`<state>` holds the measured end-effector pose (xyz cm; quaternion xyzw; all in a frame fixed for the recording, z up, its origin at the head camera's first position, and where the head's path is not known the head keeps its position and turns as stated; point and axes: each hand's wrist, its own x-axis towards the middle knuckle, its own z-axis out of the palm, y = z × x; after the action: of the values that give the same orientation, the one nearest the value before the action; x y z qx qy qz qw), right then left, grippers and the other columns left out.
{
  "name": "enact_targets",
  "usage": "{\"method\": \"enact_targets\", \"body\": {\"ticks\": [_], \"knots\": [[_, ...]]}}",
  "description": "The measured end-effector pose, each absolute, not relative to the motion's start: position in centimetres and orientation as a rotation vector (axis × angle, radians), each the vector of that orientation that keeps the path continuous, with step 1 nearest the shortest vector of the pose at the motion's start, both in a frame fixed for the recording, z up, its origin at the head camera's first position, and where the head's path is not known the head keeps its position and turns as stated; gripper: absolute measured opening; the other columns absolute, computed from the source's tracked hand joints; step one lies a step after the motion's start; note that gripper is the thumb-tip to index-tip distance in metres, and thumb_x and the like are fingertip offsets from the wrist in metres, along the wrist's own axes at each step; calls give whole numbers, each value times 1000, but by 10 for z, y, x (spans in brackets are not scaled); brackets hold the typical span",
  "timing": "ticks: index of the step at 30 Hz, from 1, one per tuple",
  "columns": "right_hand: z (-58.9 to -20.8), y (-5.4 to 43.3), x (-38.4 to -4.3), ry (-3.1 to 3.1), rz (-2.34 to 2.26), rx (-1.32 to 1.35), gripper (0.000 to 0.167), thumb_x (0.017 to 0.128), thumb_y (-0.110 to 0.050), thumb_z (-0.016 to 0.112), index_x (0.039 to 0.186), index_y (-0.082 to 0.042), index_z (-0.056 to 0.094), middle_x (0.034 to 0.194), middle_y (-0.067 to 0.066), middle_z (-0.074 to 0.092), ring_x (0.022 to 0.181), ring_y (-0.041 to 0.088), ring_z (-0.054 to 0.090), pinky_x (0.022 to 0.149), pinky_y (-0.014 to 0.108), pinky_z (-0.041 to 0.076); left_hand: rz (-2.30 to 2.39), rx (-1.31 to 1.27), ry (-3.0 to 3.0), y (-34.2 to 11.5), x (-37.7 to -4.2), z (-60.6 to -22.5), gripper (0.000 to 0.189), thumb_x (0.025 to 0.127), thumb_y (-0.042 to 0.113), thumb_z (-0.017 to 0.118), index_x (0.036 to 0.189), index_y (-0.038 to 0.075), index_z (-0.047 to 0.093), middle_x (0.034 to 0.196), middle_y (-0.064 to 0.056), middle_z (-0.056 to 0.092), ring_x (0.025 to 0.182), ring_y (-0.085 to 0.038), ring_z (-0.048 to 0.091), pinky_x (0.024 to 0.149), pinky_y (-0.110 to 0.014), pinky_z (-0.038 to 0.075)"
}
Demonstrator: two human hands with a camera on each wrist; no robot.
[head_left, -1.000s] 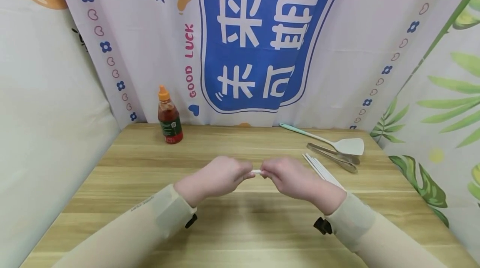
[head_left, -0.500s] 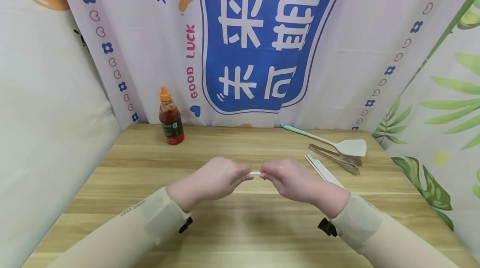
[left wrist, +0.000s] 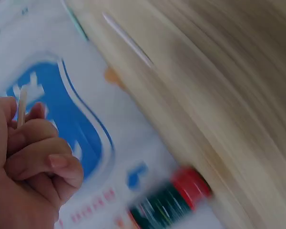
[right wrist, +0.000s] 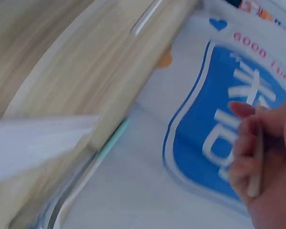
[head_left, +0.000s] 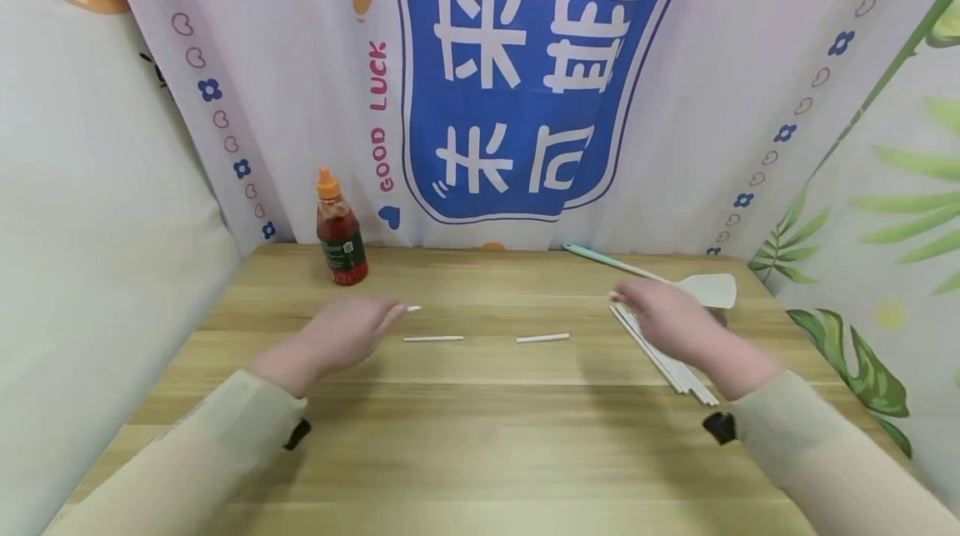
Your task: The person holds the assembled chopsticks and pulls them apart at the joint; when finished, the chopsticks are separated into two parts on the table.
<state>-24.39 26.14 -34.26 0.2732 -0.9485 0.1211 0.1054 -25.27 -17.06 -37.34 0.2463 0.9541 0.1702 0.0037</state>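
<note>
My left hand (head_left: 333, 343), raised above the table's left half, pinches a short white stick piece (left wrist: 22, 106) between thumb and fingers. To the right, my right hand (head_left: 667, 323) grips another short white stick piece (right wrist: 258, 162), which lies along its curled fingers in the right wrist view. Between the hands are two thin white stick pieces, a left piece (head_left: 433, 339) and a right piece (head_left: 543, 338), apart and roughly in line. Partly under my right hand lies a bundle of longer white sticks (head_left: 675, 373). Both wrist views are blurred.
A red sauce bottle (head_left: 342, 240) with an orange cap stands upright at the back left. A white spatula (head_left: 708, 290) with a teal handle end lies at the back right; my right hand hides most of the tongs there. A printed curtain (head_left: 300, 102) hangs behind the wooden table (head_left: 465, 453).
My hands were together, pinching one white stick between them. They have moved far apart, each with a short piece, and two pieces now show in the space between.
</note>
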Motion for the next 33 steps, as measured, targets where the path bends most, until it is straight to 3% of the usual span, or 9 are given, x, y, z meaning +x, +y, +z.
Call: {"method": "enact_targets", "body": {"ticks": [2, 5, 8, 13, 33], "knots": [[-350, 241, -248, -2810, 359, 907, 18, 96, 3, 52, 106, -5, 65, 93, 6, 67, 87, 26, 65, 81, 46, 52, 526, 868, 2935, -153, -257, -375, 29, 107, 32, 39, 112, 10, 57, 89, -7, 64, 80, -25, 63, 72, -44, 52], [-370, 210, -252, -2838, 339, 1059, 15, 93, 4, 58, 102, -5, 66, 87, 4, 66, 78, 19, 63, 72, 38, 52, 459, 1001, 2870, -130, -261, -387, 11, 105, 22, 48, 96, 15, 50, 73, 2, 51, 63, -15, 51, 59, -34, 46], [-386, 186, -255, -2884, 294, 1114, 9, 94, -1, 63, 92, -9, 64, 82, -1, 65, 69, 13, 57, 63, 33, 48, 343, 1076, 2871, -117, -264, -401, 14, 99, 16, 60, 88, 17, 52, 74, 7, 50, 65, -12, 49, 61, -32, 44], [-402, 168, -262, -2903, 250, 1147, 16, 93, -3, 65, 82, -13, 59, 74, -6, 57, 63, 11, 48, 59, 31, 43, 270, 1117, 2907, -115, -268, -416, 20, 93, 15, 69, 79, 18, 55, 77, 7, 49, 65, -12, 48, 62, -32, 44], [-420, 162, -279, -2967, 363, 1089, 19, 88, -3, 70, 80, -15, 58, 74, -4, 54, 66, 12, 48, 61, 31, 41, 266, 1009, 2942, -118, -278, -424, 19, 90, 6, 69, 76, 18, 62, 72, 10, 53, 66, -11, 50, 65, -33, 47]]}}
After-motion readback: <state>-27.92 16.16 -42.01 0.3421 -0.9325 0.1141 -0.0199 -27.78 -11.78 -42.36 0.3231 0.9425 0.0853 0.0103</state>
